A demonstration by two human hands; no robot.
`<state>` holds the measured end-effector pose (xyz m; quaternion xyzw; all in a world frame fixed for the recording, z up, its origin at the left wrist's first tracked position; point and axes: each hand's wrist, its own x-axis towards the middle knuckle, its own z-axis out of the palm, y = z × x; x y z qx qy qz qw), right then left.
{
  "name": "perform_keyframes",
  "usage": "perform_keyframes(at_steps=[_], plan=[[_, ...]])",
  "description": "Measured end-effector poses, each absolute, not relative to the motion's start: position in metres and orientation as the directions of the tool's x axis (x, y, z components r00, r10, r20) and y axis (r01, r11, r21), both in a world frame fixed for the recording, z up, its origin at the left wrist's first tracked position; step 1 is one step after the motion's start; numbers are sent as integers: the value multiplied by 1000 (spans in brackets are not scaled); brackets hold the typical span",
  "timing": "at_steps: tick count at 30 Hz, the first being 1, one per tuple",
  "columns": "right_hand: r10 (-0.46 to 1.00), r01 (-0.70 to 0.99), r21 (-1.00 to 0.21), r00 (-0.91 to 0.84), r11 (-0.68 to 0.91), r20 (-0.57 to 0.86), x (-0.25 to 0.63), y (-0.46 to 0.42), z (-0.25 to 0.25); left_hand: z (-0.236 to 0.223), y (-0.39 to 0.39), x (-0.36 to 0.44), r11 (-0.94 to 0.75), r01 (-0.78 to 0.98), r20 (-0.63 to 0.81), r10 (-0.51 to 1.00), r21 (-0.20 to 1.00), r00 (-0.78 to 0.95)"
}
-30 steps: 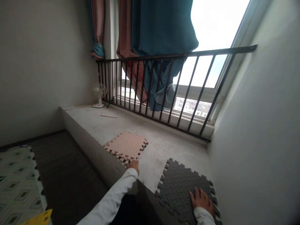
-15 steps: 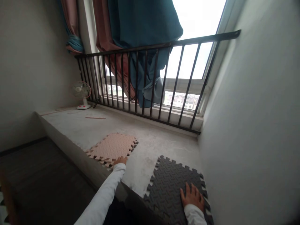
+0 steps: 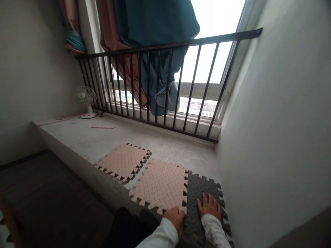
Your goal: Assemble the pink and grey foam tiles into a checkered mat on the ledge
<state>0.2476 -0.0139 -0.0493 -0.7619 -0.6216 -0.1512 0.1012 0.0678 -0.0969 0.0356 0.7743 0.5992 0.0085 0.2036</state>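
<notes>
My left hand [image 3: 175, 218] grips the near right corner of a pink interlocking foam mat tile [image 3: 161, 184], its fingers curled over the edge. The tile's right side lies over the left part of a dark grey foam mat tile [image 3: 200, 186]. My right hand [image 3: 210, 207] rests on the grey tile with fingers spread flat. A second pink foam tile [image 3: 124, 160] lies farther left on the ledge, with a narrow gap between the two pink tiles. How the left thumb sits under the edge is hidden.
The pale concrete ledge [image 3: 85, 139] drops to a dark floor [image 3: 51, 193] at the left. A black railing [image 3: 148, 86] fronts the window and its curtains [image 3: 155, 24]. A small fan [image 3: 88, 103] stands at the far end. A white wall [image 3: 274, 131] borders the right.
My left hand has come right and nearer, bringing a pink tile from the far pink stack onto the grey tile's left side; another pink tile stays behind. My right hand remains on the grey tile.
</notes>
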Motion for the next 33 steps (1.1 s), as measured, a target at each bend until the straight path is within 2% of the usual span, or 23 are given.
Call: perform_keyframes(at_steps=[2,8,11,19,26,33], plan=[[911,978,33,179,-205,373,248,-14,-49,32,-101,74,-218,914,-234,922,343,308],[915,979,38,173,-200,363,245,-17,-43,24,-78,66,-354,846,-80,906,399,416],[913,976,36,189,-216,361,244,-17,-42,24,-66,68,-372,843,-119,887,388,446],[927,976,30,195,-216,320,245,-17,-42,23,-54,58,-313,891,-201,898,330,390],[943,979,10,194,-204,271,248,-15,-45,4,-49,36,-277,919,-216,915,280,341],[949,979,-11,198,-201,247,245,-21,-36,3,-40,1,-220,953,-248,931,207,268]])
